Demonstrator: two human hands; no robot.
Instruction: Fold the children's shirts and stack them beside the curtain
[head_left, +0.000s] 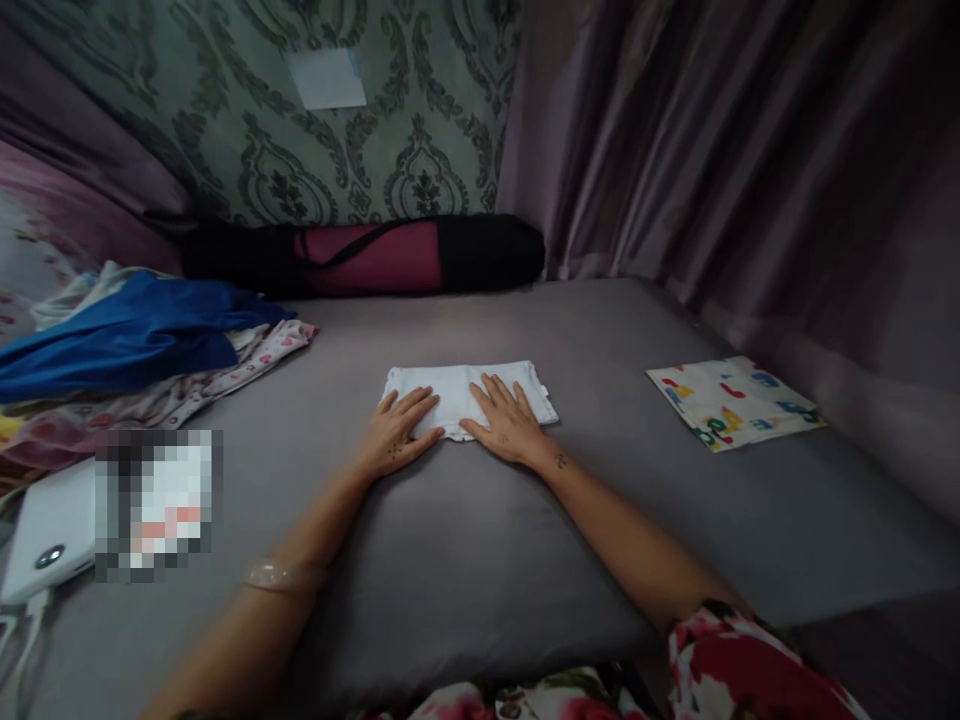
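Observation:
A white cloth (450,385), folded into a flat rectangle, lies on the grey bed sheet (480,560) in front of me. My left hand (401,428) rests flat on its left end, fingers stretched out. On the right part of the cloth lies my right hand (506,418), palm down with the fingers spread. A small white tag sticks out at the cloth's right edge. Neither hand grips anything. What is under the palms is hidden.
A folded white cloth with colourful print (735,400) lies to the right. Rumpled clothes, a blue one (142,330) on top, are heaped at left. Nearer stands a white device (56,520) with a cable, beside a blurred-out object. A black and maroon long bag (367,258) lies along the wall.

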